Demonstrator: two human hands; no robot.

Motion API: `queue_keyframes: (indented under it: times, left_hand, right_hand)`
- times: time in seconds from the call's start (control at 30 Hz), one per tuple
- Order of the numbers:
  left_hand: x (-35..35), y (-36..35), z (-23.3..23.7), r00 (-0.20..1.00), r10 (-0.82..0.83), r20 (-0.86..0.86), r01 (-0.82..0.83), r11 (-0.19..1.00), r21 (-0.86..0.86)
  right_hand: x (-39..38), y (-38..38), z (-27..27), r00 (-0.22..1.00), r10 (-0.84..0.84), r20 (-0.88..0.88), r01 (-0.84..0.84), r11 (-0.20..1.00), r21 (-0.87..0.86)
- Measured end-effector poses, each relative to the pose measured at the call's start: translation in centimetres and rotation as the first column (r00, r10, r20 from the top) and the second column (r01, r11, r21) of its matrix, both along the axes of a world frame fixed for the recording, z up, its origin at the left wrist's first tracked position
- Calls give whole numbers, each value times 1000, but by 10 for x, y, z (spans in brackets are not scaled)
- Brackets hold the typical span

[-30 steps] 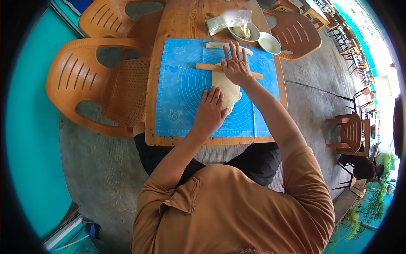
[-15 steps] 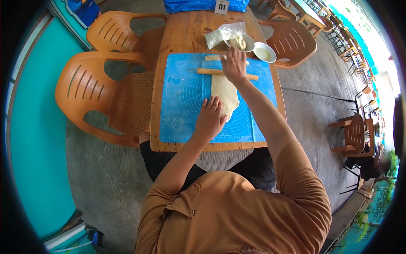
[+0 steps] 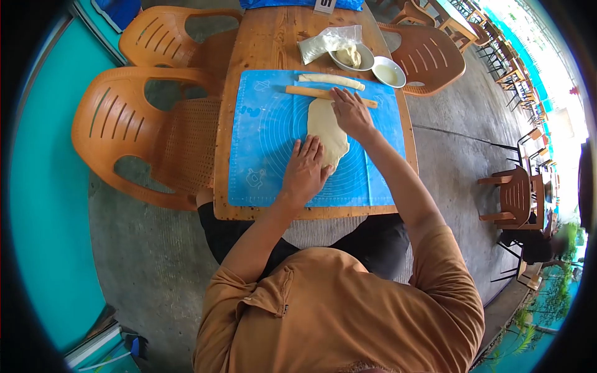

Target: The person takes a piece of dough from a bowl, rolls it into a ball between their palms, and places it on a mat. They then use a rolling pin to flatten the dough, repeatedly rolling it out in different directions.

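Observation:
A flattened sheet of dough lies lengthwise on a blue baking mat. My left hand rests with fingers stretched along the sheet's lower left edge. At the sheet's upper right, my right hand lies with fingers extended, their tips reaching over the wooden rolling pin. The pin sits crosswise at the far end of the sheet, partly covered by those fingers. Just beyond the pin is a rolled-up length of dough.
Behind the mat, a white bowl holds a dough lump, beside a plastic bag of white powder. A dish of pale liquid stands at the right edge of the wooden table. Orange chairs flank the table.
My right hand has drawn back toward me from beyond the rolling pin, uncovering the bowl's dough lump and the rolled dough. My left hand stays by the sheet's edge. The view has shifted slightly.

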State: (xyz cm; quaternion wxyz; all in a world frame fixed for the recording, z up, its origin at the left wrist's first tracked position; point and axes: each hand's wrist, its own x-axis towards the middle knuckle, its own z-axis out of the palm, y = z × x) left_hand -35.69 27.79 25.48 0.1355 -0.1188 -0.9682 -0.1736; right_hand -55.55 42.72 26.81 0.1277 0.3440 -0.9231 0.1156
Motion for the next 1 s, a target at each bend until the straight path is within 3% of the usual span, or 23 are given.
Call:
queue_keyframes:
  times: [0.07,0.13,0.3,0.37,0.57,0.67,0.87,0.93,1.0]
  left_hand:
    - [1,1,1,1000,15,-5,-15,1000,24]
    - [0,1,1,1000,23,-9,-23,1000,13]
    - [-1,2,-1,1000,19,4,-19,1000,1]
    - [0,1,0,999,18,26,-18,1000,12]
    - [-2,1,-1,999,20,34,-21,999,25]
    - [-1,0,2,998,23,59,-23,1000,8]
    - [-2,2,2,999,11,39,-12,1000,16]
    - [-3,2,0,999,10,35,-10,1000,11]
    - [-3,2,0,999,13,31,-13,1000,3]
  right_hand:
    - [-17,1,8,994,77,-72,-82,994,-69]
    - [-29,0,11,997,69,41,-69,998,12]
    - [-36,0,7,973,203,-110,-212,974,-77]
    - [-24,3,22,965,244,-95,-259,943,-209]
    - [61,25,37,959,281,-23,-279,933,-228]
    - [88,32,23,960,250,126,-225,957,-183]
    - [83,17,8,991,42,125,-42,999,-1]
    - [59,16,5,996,34,79,-33,999,-21]
    - [37,17,3,992,43,-119,-27,990,139]
